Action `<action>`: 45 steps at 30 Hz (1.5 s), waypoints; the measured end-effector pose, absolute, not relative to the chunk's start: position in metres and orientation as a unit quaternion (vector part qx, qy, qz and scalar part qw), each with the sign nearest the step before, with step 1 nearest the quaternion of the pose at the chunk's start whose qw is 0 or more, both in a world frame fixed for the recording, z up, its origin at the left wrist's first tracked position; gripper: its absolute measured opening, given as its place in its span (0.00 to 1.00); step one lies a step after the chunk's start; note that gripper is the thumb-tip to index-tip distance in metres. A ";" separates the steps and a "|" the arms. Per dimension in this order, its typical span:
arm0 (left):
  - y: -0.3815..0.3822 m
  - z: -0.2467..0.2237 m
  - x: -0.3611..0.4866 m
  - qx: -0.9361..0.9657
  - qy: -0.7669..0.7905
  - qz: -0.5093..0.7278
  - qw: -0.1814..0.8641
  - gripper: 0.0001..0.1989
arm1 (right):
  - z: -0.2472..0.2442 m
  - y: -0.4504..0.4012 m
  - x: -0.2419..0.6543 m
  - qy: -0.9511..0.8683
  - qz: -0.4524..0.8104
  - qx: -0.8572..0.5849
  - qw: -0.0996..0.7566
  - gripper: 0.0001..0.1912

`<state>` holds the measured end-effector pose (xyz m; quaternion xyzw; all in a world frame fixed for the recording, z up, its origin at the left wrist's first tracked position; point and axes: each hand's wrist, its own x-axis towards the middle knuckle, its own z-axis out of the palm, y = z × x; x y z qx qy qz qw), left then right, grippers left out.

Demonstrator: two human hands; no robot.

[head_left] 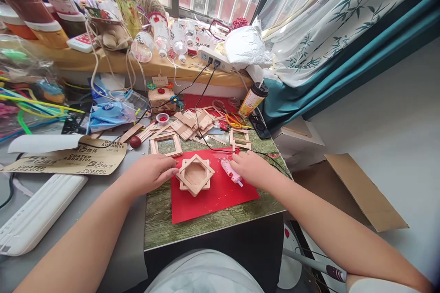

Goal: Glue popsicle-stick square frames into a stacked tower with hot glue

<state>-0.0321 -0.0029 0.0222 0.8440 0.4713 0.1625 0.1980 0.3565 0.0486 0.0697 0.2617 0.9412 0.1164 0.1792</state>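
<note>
A star-shaped box of stacked craft sticks sits on a red sheet. My left hand is just left of it, fingers stretched out and thumb apart, the thumb tip close to the box's left corner. I cannot tell whether it touches. My right hand has its fingers curled over a pink hot glue gun at the sheet's right side. A pale glue stick pokes from the gun's near end. Square craft-stick frames stand behind each hand, one on the left and one on the right.
Loose craft sticks, orange-handled scissors and a lidded drink cup fill the table's back. A black cord runs from the power strip across the work area. Sandpaper lies left; an open carton stands right.
</note>
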 end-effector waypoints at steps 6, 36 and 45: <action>-0.001 0.019 -0.031 0.854 0.454 0.159 0.199 0.20 | 0.085 0.061 0.333 0.945 0.134 0.202 0.220 0.10; 0.003 0.021 -0.024 0.782 0.550 0.093 0.276 0.27 | 0.073 0.075 0.353 0.871 -0.205 0.435 0.096 0.14; 0.003 0.020 -0.022 0.755 0.575 0.083 0.303 0.27 | 0.055 0.062 0.358 0.550 -0.566 0.614 -0.009 0.24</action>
